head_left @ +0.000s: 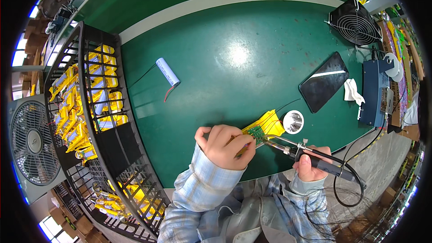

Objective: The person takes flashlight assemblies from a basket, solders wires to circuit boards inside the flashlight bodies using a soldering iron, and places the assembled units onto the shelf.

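My right hand (312, 164) grips a soldering iron (324, 164) with a thin metal feed tube along its top. The iron's tip meets or nearly meets a small green circuit board (256, 133). That board lies by a yellow plastic housing (271, 123) near the table's front edge. My left hand (225, 146) is closed right beside the board, its fingers curled round a slim dark and yellowish thing whose kind I cannot make out. Its fingertips are partly hidden. Just right of the housing sits a round silver reflector (293, 122), with thin wires near it.
A blue cylindrical battery (168, 71) with wires lies on the green table (202, 94). To the left, a black crate (119, 153) holds several yellow housings. At right are a black phone (324, 82), white tissue (353, 92), a solder-feed box (374, 92) and a small fan (355, 24).
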`<state>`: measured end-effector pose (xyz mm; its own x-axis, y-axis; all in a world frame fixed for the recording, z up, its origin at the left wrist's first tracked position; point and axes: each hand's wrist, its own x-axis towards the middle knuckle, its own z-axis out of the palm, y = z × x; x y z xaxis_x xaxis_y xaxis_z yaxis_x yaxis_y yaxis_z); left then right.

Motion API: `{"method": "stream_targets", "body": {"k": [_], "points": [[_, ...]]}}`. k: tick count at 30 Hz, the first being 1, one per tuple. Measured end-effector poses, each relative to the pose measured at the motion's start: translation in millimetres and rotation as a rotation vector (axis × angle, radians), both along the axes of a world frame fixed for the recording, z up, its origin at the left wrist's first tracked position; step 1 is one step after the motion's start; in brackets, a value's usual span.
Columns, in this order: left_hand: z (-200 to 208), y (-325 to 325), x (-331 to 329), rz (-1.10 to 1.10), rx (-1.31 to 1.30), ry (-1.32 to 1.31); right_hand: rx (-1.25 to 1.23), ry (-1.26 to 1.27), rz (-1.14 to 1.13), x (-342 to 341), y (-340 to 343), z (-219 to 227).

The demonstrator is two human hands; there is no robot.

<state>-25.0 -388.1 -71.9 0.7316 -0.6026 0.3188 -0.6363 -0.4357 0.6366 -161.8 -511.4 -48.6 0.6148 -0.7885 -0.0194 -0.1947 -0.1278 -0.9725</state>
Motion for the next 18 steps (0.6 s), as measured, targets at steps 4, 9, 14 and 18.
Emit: {"method": "stream_targets", "body": {"k": [4, 9, 14, 18], "points": [[-0.7, 0.2, -0.7, 0.009, -0.016, -0.016, -0.078, 0.064, 0.022, 8.8, -5.2, 6.6], [0.2, 1.2, -1.5, 0.002, -0.016, -0.038, -0.074, 0.017, 0.040, 9.3, -4.6, 9.6], [3.5, 2.1, -4.5, 0.014, 0.007, -0.059, -0.063, 0.021, 0.036, -5.8, -2.8, 7.6], [3.7, 6.6, -7.9, -0.007, 0.078, -0.003, -0.093, -0.180, -0.208, -15.9, 0.8, 12.3]]}}
